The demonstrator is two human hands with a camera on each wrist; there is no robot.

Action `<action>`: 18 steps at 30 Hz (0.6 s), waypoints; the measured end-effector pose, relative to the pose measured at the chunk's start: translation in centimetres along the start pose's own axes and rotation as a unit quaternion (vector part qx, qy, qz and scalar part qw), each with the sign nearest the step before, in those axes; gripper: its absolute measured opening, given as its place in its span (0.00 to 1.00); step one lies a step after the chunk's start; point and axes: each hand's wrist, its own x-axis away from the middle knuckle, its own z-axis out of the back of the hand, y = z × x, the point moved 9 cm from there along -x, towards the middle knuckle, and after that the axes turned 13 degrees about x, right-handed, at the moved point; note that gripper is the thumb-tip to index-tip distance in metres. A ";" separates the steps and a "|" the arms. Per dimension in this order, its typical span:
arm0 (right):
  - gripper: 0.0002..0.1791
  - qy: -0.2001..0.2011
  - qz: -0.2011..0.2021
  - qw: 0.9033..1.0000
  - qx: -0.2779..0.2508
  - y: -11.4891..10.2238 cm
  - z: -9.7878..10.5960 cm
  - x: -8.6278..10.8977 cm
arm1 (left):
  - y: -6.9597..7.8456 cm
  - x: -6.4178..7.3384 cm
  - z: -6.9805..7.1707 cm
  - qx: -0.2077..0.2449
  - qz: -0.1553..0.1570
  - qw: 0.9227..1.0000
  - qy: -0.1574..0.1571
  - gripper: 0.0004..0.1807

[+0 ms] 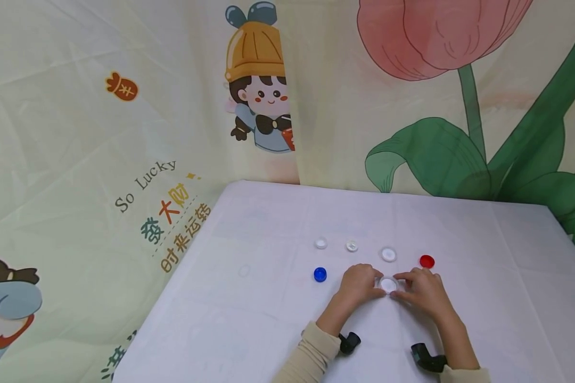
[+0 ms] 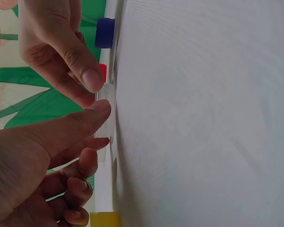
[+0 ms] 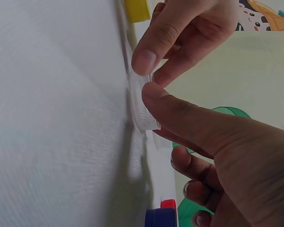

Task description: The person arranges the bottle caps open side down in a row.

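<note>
My left hand (image 1: 361, 283) and right hand (image 1: 425, 291) pinch opposite sides of a round clear cap (image 1: 388, 285) with a white centre, flat on the white table. In the left wrist view its ribbed edge shows between the thumb of my left hand (image 2: 47, 142) and the fingers of my right hand (image 2: 61, 47). The right wrist view shows the same clear cap (image 3: 143, 106) standing out beside the cloth. Another white round cap (image 1: 388, 254) lies just beyond, with a red cap (image 1: 427, 261) near my right hand and a blue cap (image 1: 320, 274) left of my left hand.
Two small white round pieces, one (image 1: 321, 243) at the left and one (image 1: 352, 246) beside it, lie in the back row. A yellow block-like piece (image 2: 105, 219) shows at the left wrist view's lower edge. A printed cloth backdrop (image 1: 326, 106) rises behind the white table (image 1: 249, 319).
</note>
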 end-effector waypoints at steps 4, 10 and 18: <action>0.23 0.004 0.003 1.000 -0.003 -0.2 0.2 0.0 | 0.0 0.1 0.0 0.020 -0.006 1.000 0.000 0.20; 0.23 0.017 0.008 0.998 -0.053 -0.5 1.5 0.4 | 0.2 0.4 1.6 0.082 -0.031 0.996 0.014 0.20; 0.24 0.046 0.006 0.993 -0.110 -1.1 4.3 0.7 | 0.7 1.4 4.9 0.141 -0.071 0.986 0.055 0.22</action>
